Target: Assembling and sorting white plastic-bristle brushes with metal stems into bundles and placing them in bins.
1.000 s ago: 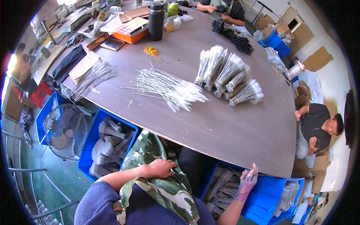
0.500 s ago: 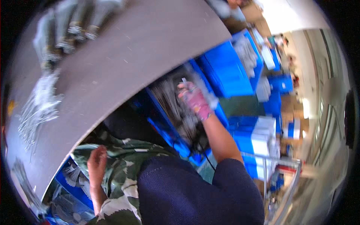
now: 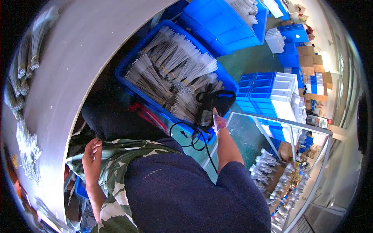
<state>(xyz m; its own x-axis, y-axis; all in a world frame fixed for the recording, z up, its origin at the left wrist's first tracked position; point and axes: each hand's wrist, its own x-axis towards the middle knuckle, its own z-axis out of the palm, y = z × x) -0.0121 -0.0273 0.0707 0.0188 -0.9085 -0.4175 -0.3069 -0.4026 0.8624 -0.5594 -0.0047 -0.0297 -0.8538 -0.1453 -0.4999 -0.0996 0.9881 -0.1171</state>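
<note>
My right hand, in a pink patterned glove, is closed on the edge of a black fabric pouch with a black cable hanging from it. The pouch rests on the right end of a blue bin. Inside that bin lie several banded bundles of thin wire-like strands, whitish at one end and darker at the other. My left hand is bare, its fingers loosely bent and slightly apart with nothing seen in them. It hovers beside the camouflage cloth over my lap.
A grey table curves along the left, with more strand bundles on it. Behind the bin stands another blue bin. To the right are stacked blue and white crates and a metal frame. Something red lies beside the bin.
My right hand has moved off the strand bundles, nearer to me, onto the black pouch. The view has turned, bringing more of the bin into sight. My left hand stays by the cloth.
</note>
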